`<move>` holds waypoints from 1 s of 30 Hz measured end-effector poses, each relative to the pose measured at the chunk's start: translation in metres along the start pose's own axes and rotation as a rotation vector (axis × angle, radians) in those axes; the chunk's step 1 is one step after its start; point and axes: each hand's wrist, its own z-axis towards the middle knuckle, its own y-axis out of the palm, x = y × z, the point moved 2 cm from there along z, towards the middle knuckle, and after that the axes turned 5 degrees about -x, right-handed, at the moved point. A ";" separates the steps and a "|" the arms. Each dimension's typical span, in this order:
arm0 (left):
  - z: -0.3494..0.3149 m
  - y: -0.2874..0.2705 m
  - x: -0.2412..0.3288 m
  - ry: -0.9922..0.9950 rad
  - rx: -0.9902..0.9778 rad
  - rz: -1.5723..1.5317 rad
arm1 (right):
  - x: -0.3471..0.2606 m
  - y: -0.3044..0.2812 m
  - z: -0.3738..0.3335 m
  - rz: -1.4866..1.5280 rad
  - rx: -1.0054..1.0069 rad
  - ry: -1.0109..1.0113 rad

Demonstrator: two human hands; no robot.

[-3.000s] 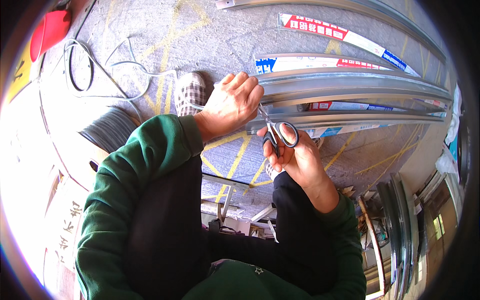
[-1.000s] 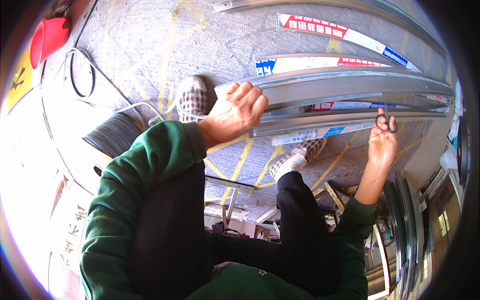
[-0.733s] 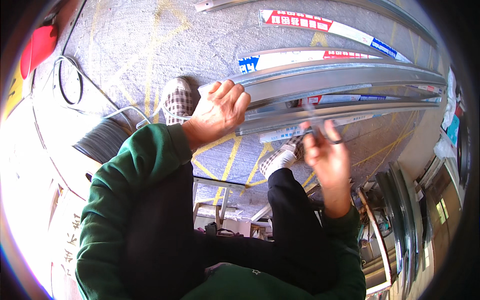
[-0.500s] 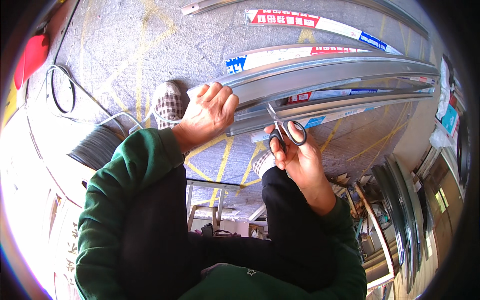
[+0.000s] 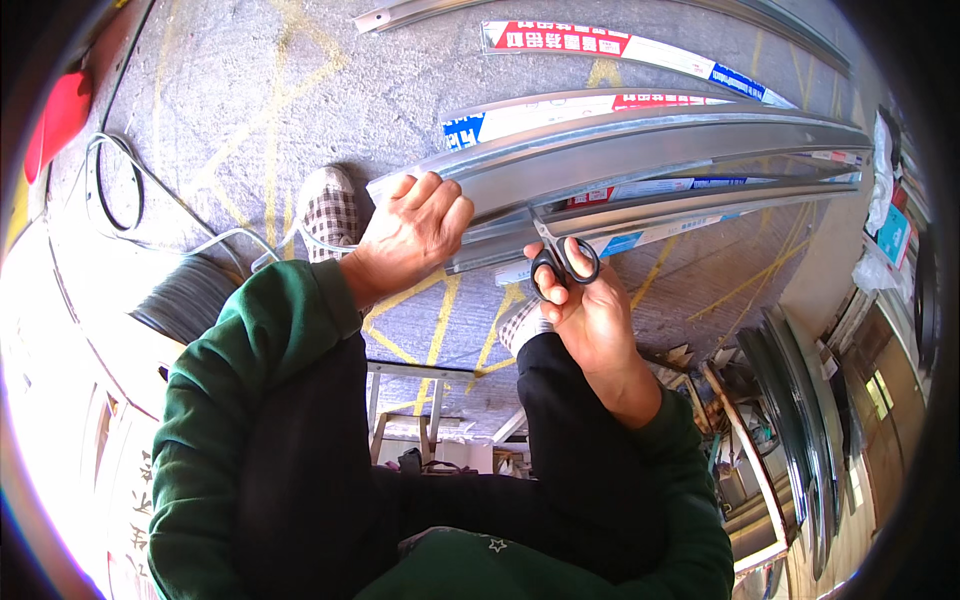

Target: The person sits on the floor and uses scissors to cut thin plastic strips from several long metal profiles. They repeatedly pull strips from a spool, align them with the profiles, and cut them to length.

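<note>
- While the left hand (image 5: 415, 232) was clenched, knuckles up, at the near end of a wide grey metal profile (image 5: 640, 150), its fingers hid whatever lay inside the fist; I could not tell.
- The right hand (image 5: 597, 325) was grasping a pair of black-handled scissors (image 5: 552, 244), its digits at the ring handles and the palm turned upward.
- The scissors sat to the right of the left fist, apart from it, their blades pointing up and overlapping a narrower metal profile (image 5: 680, 213) in the view.
- A pale grey cord (image 5: 240, 231) ran from the left across a brown-and-white checkered slipper (image 5: 330, 208) to the left wrist.
- At the left, a spool of dark grey cord (image 5: 190, 298) was partly covered by the green sleeve (image 5: 245, 345).
- Beyond the wide profile, a film-covered strip (image 5: 640, 52) in red, white and blue lay on the rough concrete floor (image 5: 220, 90), which bore yellow lines.
- A red bucket (image 5: 60, 118) stood at the far left.
- Dark curved profiles (image 5: 800, 430) leaned together at the lower right, near a rust-stained frame (image 5: 752, 470).
</note>
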 end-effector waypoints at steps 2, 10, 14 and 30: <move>0.000 0.000 0.000 0.003 -0.014 0.011 | 0.000 0.001 -0.001 0.017 0.025 -0.009; 0.003 0.001 0.001 0.020 0.039 -0.005 | -0.045 -0.046 -0.002 0.182 0.001 -0.238; 0.003 0.002 0.001 0.028 0.040 0.015 | -0.124 -0.119 0.000 0.101 0.111 -0.469; 0.001 0.000 -0.001 0.003 0.009 -0.033 | -0.174 -0.126 0.002 0.025 0.090 -0.501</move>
